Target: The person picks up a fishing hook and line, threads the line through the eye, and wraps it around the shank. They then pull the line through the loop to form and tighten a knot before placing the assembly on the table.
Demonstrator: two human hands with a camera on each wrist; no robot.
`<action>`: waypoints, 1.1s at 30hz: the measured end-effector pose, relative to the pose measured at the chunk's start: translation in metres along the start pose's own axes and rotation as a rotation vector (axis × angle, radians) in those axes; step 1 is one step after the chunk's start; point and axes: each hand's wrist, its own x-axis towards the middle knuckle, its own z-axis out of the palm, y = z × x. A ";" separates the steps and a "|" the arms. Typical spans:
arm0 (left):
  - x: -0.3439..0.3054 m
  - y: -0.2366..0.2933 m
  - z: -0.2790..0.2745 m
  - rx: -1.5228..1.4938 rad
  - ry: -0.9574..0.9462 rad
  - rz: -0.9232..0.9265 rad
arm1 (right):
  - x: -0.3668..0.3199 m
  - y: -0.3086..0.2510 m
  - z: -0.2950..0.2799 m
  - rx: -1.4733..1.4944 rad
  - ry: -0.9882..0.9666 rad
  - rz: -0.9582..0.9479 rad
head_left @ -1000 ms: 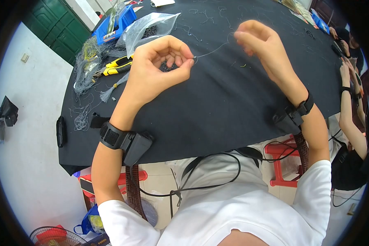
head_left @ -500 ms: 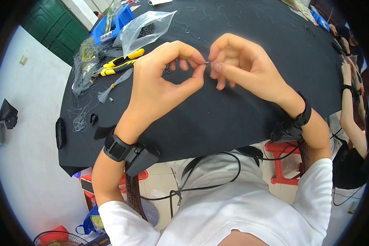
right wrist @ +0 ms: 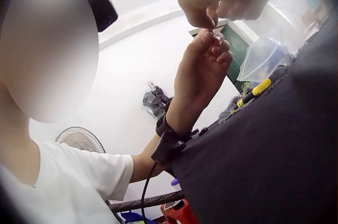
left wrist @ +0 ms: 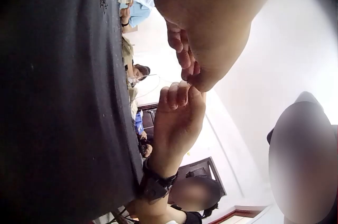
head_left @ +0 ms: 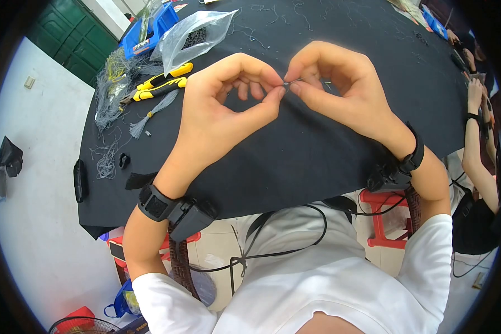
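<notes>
Above the black-covered table [head_left: 273,172], both hands meet fingertip to fingertip in the head view. Thumb and index finger of the left hand [head_left: 203,106] pinch a tiny grey piece on a thin grey line [head_left: 286,84], its exact kind too small to tell. From the other side the right hand [head_left: 364,97] pinches the same line close to that piece, thumb against index finger. Fingertips cover most of it. In the right wrist view a small shiny bit [right wrist: 216,37] shows at the left fingertips.
Left of the hands lie yellow-and-black pliers [head_left: 175,83], a tied bundle of grey line [head_left: 149,115] and tangled line [head_left: 107,164]. Behind stand a clear plastic bag [head_left: 217,28] with small dark pieces and a blue bin [head_left: 164,19]. Other people sit along the right edge.
The right hand, earlier apart with the line stretched between the hands, has come left and down to the left fingertips. Since half a second ago its thumb and index finger have closed nearer together.
</notes>
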 end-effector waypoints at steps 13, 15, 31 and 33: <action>0.000 0.001 0.000 -0.116 -0.020 -0.051 | -0.001 -0.001 0.000 0.006 -0.005 0.012; -0.001 -0.001 0.000 -0.126 -0.012 -0.046 | -0.001 -0.002 0.000 0.000 -0.007 0.015; 0.000 -0.002 0.001 -0.111 0.019 -0.020 | -0.001 0.002 -0.001 -0.011 0.042 -0.005; -0.001 0.001 0.003 -0.160 0.043 -0.085 | -0.001 0.002 -0.002 -0.024 0.052 -0.016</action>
